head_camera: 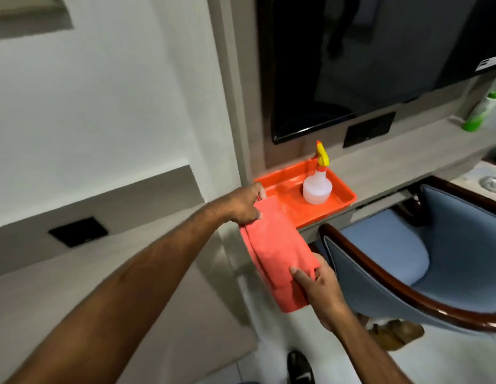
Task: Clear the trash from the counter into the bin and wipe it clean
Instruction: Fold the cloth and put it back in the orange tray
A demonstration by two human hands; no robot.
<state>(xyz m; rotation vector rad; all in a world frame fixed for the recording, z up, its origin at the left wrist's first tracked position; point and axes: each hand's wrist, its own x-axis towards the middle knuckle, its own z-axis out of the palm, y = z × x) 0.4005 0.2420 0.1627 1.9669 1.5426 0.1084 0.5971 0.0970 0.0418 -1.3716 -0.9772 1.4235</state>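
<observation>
A pale wood-grain desk (385, 162) is running along the wall beneath a dark screen (365, 59), with a black socket plate (369, 129) set in the panel just under it. At the desk's left end an orange tray (282, 181) is sitting, and a clear spray bottle (317, 187) with a yellow trigger head is standing upright in it. The left hand (242, 206) is gripping the upper end of a folded coral cloth (274, 250) at the tray's near corner, its grip closed around the fabric; the right hand (320, 286) is pinching the lower end, thumb on top, so the cloth is stretching between both hands out over the floor. A blue chair (393, 253) with a dark wooden arm is tucked under the desk to the right. A green bottle (482, 112) is standing far along the desk.
</observation>
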